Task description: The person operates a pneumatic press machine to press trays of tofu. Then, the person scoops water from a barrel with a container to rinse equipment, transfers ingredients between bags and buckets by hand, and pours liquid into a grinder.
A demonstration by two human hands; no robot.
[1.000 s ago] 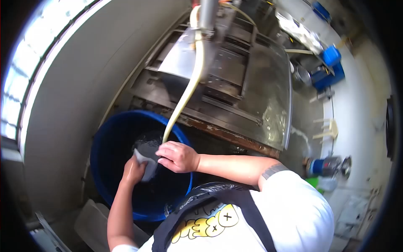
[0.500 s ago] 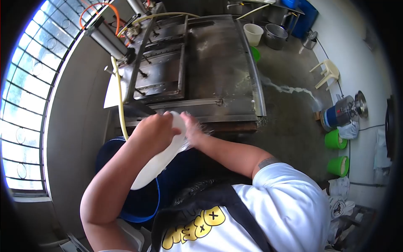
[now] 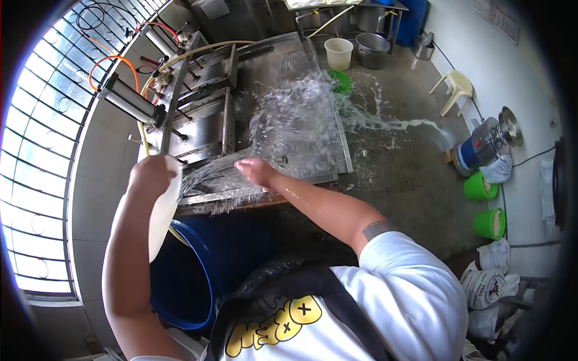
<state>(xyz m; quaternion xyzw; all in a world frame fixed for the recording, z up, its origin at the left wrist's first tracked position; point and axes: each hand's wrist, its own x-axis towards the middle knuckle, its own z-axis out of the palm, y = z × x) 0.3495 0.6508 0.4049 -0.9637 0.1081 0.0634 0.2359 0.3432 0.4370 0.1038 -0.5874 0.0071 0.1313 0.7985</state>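
A white plastic tub (image 3: 161, 225) is tilted on its side at the left, its near end over a blue barrel (image 3: 211, 295). My left hand (image 3: 152, 174) grips the tub at its far end. Water (image 3: 289, 114) flies from the tub's mouth and sheets across a stainless steel table (image 3: 211, 195), spilling off its right edge. Apart from the tub, my right hand (image 3: 256, 172) hovers over the table's near edge with nothing in it. Its fingers reach left, partly blurred.
Pneumatic cylinders (image 3: 129, 102) and steel frames (image 3: 201, 120) line the table's left side. On the wet floor at right are a cream stool (image 3: 454, 90), a blue and steel machine (image 3: 481, 147) and green buckets (image 3: 478, 186). A white bucket (image 3: 338, 54) stands beside a metal pot (image 3: 372, 51).
The tub has swung left in my left hand, and my right hand has come off it. Water now splashes across the table and over its right edge. The view has shifted slightly.
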